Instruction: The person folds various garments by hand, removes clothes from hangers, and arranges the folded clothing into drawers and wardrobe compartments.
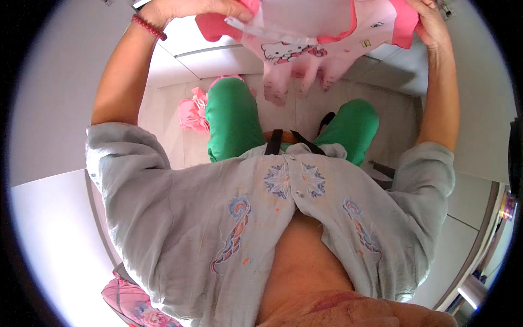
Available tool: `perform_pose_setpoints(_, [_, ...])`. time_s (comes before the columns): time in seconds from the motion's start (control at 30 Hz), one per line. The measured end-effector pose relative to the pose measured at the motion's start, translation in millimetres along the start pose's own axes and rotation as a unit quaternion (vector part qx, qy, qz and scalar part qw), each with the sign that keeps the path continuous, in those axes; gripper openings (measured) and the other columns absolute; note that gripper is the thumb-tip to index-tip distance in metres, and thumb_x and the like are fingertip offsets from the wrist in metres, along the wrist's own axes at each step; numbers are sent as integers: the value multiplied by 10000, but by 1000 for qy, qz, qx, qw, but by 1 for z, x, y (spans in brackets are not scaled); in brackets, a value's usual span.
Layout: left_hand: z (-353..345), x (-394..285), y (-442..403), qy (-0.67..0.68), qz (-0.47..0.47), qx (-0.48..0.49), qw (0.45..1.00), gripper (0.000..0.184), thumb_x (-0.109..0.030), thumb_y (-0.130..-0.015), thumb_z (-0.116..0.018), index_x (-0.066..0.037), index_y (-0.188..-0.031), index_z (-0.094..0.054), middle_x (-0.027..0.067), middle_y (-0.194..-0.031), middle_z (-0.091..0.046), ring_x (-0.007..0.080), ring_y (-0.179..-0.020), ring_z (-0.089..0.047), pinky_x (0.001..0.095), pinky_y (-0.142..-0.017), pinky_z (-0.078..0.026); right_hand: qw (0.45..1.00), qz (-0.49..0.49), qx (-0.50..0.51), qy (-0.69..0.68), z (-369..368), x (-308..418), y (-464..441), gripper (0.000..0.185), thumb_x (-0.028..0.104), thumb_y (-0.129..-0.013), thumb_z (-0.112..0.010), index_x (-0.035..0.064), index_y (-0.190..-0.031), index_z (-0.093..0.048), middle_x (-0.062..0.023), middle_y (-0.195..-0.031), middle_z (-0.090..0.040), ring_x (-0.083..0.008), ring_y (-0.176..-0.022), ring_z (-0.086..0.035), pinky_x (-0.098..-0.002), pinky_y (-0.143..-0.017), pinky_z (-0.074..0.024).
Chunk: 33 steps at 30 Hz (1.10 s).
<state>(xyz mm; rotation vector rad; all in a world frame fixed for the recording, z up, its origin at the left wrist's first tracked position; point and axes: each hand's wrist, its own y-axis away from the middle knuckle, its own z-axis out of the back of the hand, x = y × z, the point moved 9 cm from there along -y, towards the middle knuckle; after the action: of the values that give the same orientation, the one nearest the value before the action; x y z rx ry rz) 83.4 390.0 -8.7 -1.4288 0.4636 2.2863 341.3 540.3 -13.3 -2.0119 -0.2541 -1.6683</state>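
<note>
A pink shirt [342, 59] with darker pink sleeves and a white cartoon cat print is spread out at the top of the head view. My left hand [199, 7], below a red bead bracelet, is closed at the shirt's left shoulder; its fingertips are partly cut off by the frame edge. A white strip that looks like a clothes hanger arm [269, 31] runs from beside those fingers across the shirt's neck opening. On the other side, my right hand [432, 26] grips the edge of the right sleeve. The shirt's lower part hangs in loose folds.
Crumpled pink cloth [193, 113] lies on the tiled floor [171, 144] beside my left knee, in green trousers [234, 117]. White drawer fronts [220, 61] stand ahead, with pale cabinet panels at both sides. A pink floral bag or cloth [131, 302] is at lower left.
</note>
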Motion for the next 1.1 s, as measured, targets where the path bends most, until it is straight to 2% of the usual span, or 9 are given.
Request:
perform_pose_setpoints(0.1, [-6, 4, 0, -178, -3, 98, 979, 554, 87, -721, -586, -5, -1238, -411, 24, -1121, -500, 94, -1020, -476, 213, -834, -430, 1000, 6, -11, 13, 10, -8, -4, 187, 41, -788, -639, 13, -973, -651, -91, -921, -670, -165, -829, -636, -312, -785, -507])
perform_pose_setpoints(0.17, [-9, -11, -1, -166, -145, 112, 969, 592, 86, -712, -558, -7, -1271, -389, 37, -1163, -478, 100, -1003, -487, 213, -833, -421, 1000, 14, -22, 3, 6, -7, -6, 199, 37, -794, -629, 3, -989, -644, -96, -935, -667, -170, -840, -634, -316, -793, -506])
perform_pose_setpoints(0.37, [-27, -9, 10, -55, 30, 3, 998, 1019, -99, -652, -733, -79, -1426, -69, 183, -1430, -247, 218, -1111, -458, 338, -941, -406, 999, 15, -1, -43, 1, -12, 14, 229, 30, -793, -615, -22, -1016, -628, -105, -957, -661, -185, -857, -632, -316, -807, -501])
perform_pose_setpoints(0.43, [-41, -33, 11, -455, -156, -14, 877, 1044, -174, -653, -772, -103, -1427, -74, 225, -1371, -294, 306, -1073, -493, 359, -885, -439, 999, 6, -16, -30, 10, -16, 12, 209, 30, -789, -619, -19, -991, -635, -103, -936, -663, -180, -836, -634, -309, -790, -506])
perform_pose_setpoints(0.5, [-35, -30, 16, -431, -123, -5, 894, 995, -197, -648, -773, -118, -1419, -150, 249, -1254, -374, 375, -1059, -479, 376, -885, -432, 999, 2, -30, -22, 8, -18, -2, 188, 30, -785, -623, -15, -966, -641, -100, -915, -666, -175, -815, -636, -301, -773, -510])
perform_pose_setpoints(0.6, [-40, -35, 22, -574, -199, -61, 792, 621, -109, -708, -677, -133, -1279, -434, 192, -1133, -451, 349, -945, -549, 358, -780, -484, 997, 25, -69, 3, 18, -14, -1, 143, 27, -781, -630, -3, -920, -648, -93, -870, -667, -161, -759, -635, -289, -724, -519])
perform_pose_setpoints(0.83, [-54, -45, 28, -541, -236, -157, 792, 562, -3, -658, -638, -111, -1196, -514, 150, -997, -498, 316, -824, -578, 340, -686, -507, 996, 74, -24, -38, 15, -5, 39, 83, 35, -798, -637, 18, -877, -660, -79, -817, -668, -135, -703, -628, -263, -676, -515])
perform_pose_setpoints(1.0, [-45, -53, 23, -499, -89, -112, 854, 707, -31, -633, -662, -111, -1287, -405, 175, -1052, -504, 380, -898, -560, 403, -759, -492, 996, 88, -19, 17, 5, 27, 28, 61, 36, -807, -632, 19, -854, -668, -81, -809, -670, -128, -699, -629, -260, -646, -516])
perform_pose_setpoints(1.1, [-57, -81, 29, -508, -152, -135, 837, 566, -29, -692, -651, -68, -1227, -471, 159, -1025, -552, 326, -880, -593, 363, -751, -505, 998, 38, -37, 23, 5, 22, 27, 63, 34, -816, -620, 9, -849, -666, -81, -819, -670, -130, -692, -630, -263, -636, -519])
